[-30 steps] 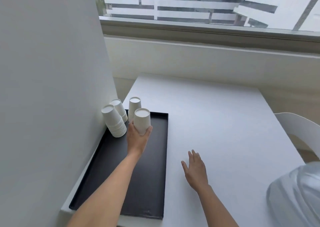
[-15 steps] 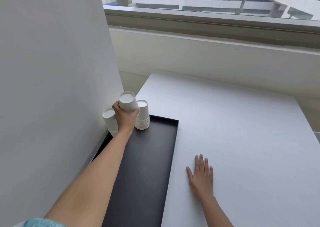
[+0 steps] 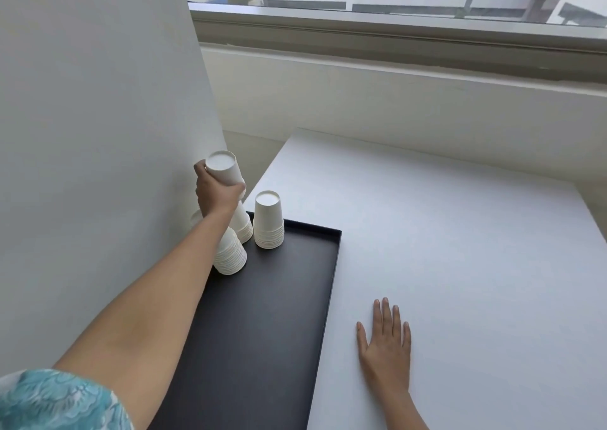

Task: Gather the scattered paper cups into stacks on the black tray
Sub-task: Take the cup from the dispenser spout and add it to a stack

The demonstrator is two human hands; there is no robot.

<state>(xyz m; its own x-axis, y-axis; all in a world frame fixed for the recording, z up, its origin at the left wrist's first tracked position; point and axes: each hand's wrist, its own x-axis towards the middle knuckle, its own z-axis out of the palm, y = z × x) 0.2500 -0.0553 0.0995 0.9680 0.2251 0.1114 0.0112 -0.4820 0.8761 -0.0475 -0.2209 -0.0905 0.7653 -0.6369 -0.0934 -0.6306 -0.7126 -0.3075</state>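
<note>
Because every cup here sits mouth-down, we hold ours the same way: our left hand (image 3: 218, 196) is wrapped around the side of an inverted paper cup (image 3: 224, 167), base upward, at the top of the middle stack (image 3: 243, 227), so that it can slide over the cup beneath. How far it has seated we cannot tell, since our hand hides the join. That stack stands at the far end of the black tray (image 3: 262, 324), close to the wall (image 3: 92, 134). Just beside it to the right stands the right stack (image 3: 268, 221), upright and apart from our grip; nearer us, the near stack (image 3: 230, 254) leans a little, partly hidden behind our forearm. We judge the stacks were grouped in that far corner to leave the rest of the tray free. Our right hand (image 3: 386, 341) lies open and flat on the bench (image 3: 460, 249), holding nothing, probably to steady us during the long reach. No loose cups show on the bench, so the gathering looks nearly done.
</note>
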